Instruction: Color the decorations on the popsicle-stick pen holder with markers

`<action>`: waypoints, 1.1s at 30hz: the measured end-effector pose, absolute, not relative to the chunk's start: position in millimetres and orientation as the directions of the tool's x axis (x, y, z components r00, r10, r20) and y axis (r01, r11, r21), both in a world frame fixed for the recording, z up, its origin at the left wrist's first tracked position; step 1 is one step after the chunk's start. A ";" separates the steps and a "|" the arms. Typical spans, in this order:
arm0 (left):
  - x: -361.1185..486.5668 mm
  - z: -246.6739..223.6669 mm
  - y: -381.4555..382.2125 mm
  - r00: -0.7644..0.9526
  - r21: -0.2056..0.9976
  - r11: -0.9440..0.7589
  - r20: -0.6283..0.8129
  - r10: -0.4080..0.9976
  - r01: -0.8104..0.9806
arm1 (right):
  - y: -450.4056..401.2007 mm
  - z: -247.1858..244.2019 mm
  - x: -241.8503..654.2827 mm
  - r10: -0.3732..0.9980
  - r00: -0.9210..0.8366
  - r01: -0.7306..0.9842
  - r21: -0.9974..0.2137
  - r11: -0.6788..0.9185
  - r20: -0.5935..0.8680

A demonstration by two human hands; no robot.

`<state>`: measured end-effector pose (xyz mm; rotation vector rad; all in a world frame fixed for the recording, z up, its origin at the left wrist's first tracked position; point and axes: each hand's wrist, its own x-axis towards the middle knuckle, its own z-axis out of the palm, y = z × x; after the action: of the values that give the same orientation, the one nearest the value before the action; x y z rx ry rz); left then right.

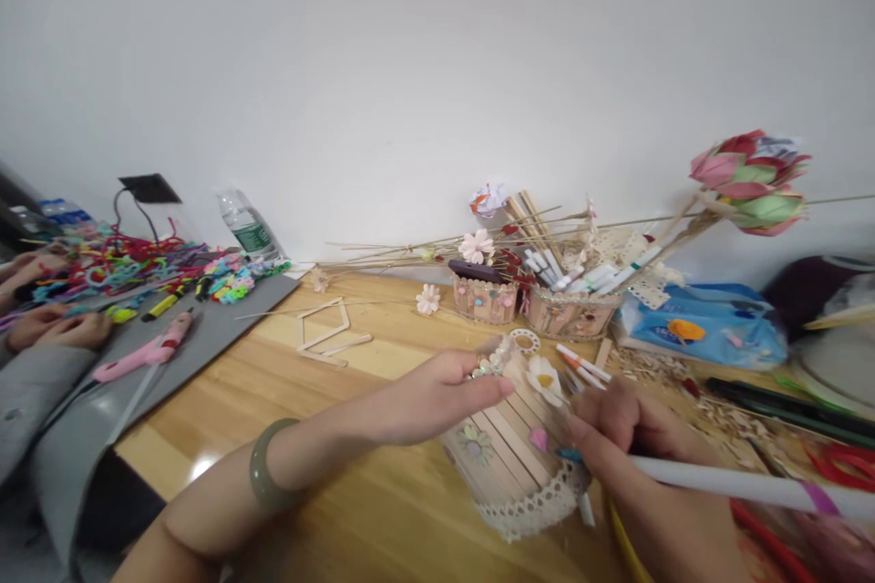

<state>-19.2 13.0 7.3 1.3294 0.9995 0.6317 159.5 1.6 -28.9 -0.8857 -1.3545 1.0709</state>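
Note:
A small pot-shaped craft of wooden craft sticks [509,446] tilts over the table in front of me. Lace runs along its lower edge, and a green flower, a pink heart and a white flower decorate it. My left hand [437,396] grips it by its beaded upper edge, thumb across the sticks. In my right hand [635,455] is a white-barrelled pen [738,480] with a purple band. Its teal tip is close to the pink heart; whether it touches cannot be made out. Some right fingers are hidden behind the craft.
Behind stand two decorated stick holders [574,314] with pens and dried stems. A blue packet [704,323], wood shavings and a paper flower [752,182] are right. Left, a co-worker's hands [75,331] are by pipe cleaners, a pink glue gun [147,351] and a bottle [250,226].

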 end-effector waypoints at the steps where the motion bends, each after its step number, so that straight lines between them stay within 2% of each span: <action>1: -19.3 7.4 13.0 0.462 0.971 0.170 -0.231 0.857 0.169 | 2.0 -28.7 158.3 0.957 -0.055 -0.117 -0.954 0.277 0.285; 5: -19.6 8.4 12.1 0.440 0.966 0.160 -0.236 0.867 0.202 | 3.7 -25.3 153.7 0.984 0.030 -0.276 -0.945 0.177 0.176; 8: -19.9 8.6 12.1 0.448 0.968 0.148 -0.227 0.865 0.204 | 6.1 -24.0 154.0 0.992 0.007 -0.380 -0.918 0.116 0.123; 14: -22.6 7.2 17.5 0.487 0.967 0.179 -0.248 0.837 0.183 | 9.0 -27.1 159.1 0.998 -0.055 -0.439 -0.899 0.013 0.042; 18: -26.4 7.0 21.4 0.522 0.968 0.186 -0.249 0.816 0.171 | 6.4 -27.4 158.6 0.992 -0.120 -0.410 -0.912 -0.018 0.035; 24: -30.4 5.2 22.0 0.573 0.973 0.142 -0.222 0.789 0.181 | 0.7 -18.9 157.8 0.996 -0.091 -0.349 -0.936 -0.035 -0.004; 30: -23.8 7.2 17.0 0.589 0.978 0.101 -0.189 0.785 0.180 | 7.6 -21.0 165.4 0.981 -0.047 -0.171 -0.969 0.178 0.188; 33: -22.4 9.6 15.3 0.592 0.977 0.062 -0.173 0.787 0.203 | 4.7 -18.2 163.4 0.972 -0.075 -0.114 -0.970 0.215 0.224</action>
<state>-22.4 15.3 9.6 1.4791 0.8854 0.5433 163.4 4.7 -18.2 -0.9260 -1.2903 1.1535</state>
